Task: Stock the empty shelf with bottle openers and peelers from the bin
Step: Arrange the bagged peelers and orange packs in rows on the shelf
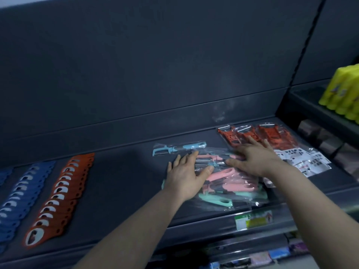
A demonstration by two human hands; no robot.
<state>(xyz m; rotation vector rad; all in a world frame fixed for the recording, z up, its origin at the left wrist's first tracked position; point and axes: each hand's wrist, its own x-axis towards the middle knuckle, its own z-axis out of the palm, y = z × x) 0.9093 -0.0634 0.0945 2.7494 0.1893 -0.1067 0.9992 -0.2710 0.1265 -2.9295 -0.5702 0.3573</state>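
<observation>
Left hand (186, 176) and right hand (254, 161) partly hide bagged peelers (234, 184).

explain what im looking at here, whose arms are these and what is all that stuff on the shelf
There is no machine here. One camera worn on a person's head looks down at their own two bare hands. The left hand and the right hand both lie flat, fingers straight, on a pile of bagged peelers in pink, mint and blue; neither grips anything. One blue peeler lies apart behind the pile, and red bagged items lie to the right. Further left on the dark shelf run overlapping rows of orange bottle openers and blue bottle openers.
</observation>
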